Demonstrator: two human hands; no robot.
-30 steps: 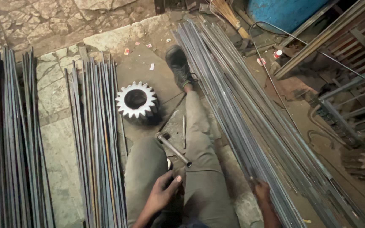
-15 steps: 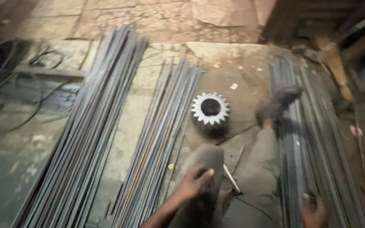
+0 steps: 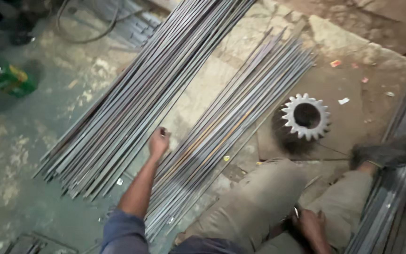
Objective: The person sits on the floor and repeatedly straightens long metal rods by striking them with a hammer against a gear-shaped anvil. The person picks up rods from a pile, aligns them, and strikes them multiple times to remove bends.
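Note:
My left hand (image 3: 159, 141) reaches out over the floor, fingers curled. It sits in the narrow gap between a wide bundle of long steel rods (image 3: 132, 94) and a second, narrower bundle (image 3: 233, 124), touching the edge of the narrower one. Whether it grips a rod is unclear. My right hand (image 3: 312, 226) lies with fingers spread between my bent legs, against the khaki trousers (image 3: 254, 202), holding nothing I can see. A toothed steel gear (image 3: 305, 116) lies flat on the ground just beyond my knee.
A third bundle of rods (image 3: 400, 207) runs along the right edge, under my shoe (image 3: 391, 149). A green can (image 3: 12, 81) stands at the far left. Dark cables (image 3: 90, 28) loop at the top left. The floor is rough, stained concrete.
The view has swung left and moved closer. My left hand has left my knee and stretched out to the rods. My right hand has come off the right-hand bundle to between my legs.

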